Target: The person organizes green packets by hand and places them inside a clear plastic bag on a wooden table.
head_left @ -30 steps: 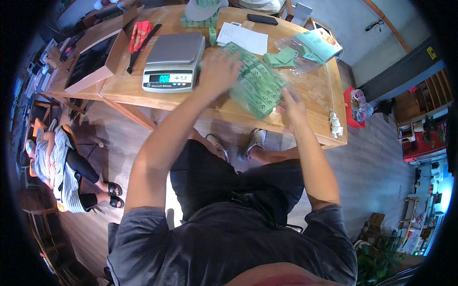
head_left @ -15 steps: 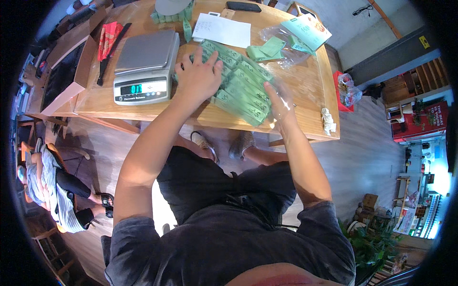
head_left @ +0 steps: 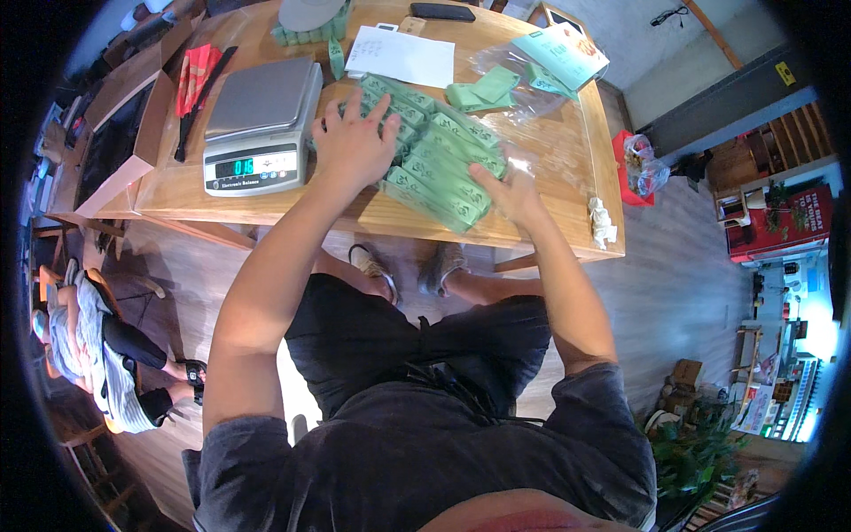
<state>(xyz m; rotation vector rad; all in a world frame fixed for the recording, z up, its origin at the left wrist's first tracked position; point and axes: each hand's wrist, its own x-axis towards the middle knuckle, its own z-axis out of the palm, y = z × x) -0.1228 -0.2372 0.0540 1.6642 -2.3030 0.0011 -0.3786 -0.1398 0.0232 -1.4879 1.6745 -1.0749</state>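
Note:
A clear plastic bag of green packets [head_left: 440,170] lies near the front edge of the wooden table, its packets lined up in rows with dark lettering. My left hand [head_left: 356,146] rests on the bag's left part, fingers spread. At the bag's right end, my right hand [head_left: 512,193] grips it with the thumb on top; the other fingers are mostly hidden beneath. Just left of my left hand stands a silver electronic scale [head_left: 261,102] with a lit display and a bare pan. Loose green packets [head_left: 486,90] lie beyond the bag, on crumpled clear plastic.
White paper [head_left: 401,57] and a black phone [head_left: 442,11] lie at the back. A printed light-green pouch [head_left: 562,58] is at the far right. Crumpled tissue [head_left: 602,223] sits by the right corner. An open cardboard box [head_left: 142,115] stands left. Another person [head_left: 106,346] sits at far left.
My right thumb has shifted slightly inward over the bag, and my left hand has moved a little left and nearer on it. The scale's reading has changed.

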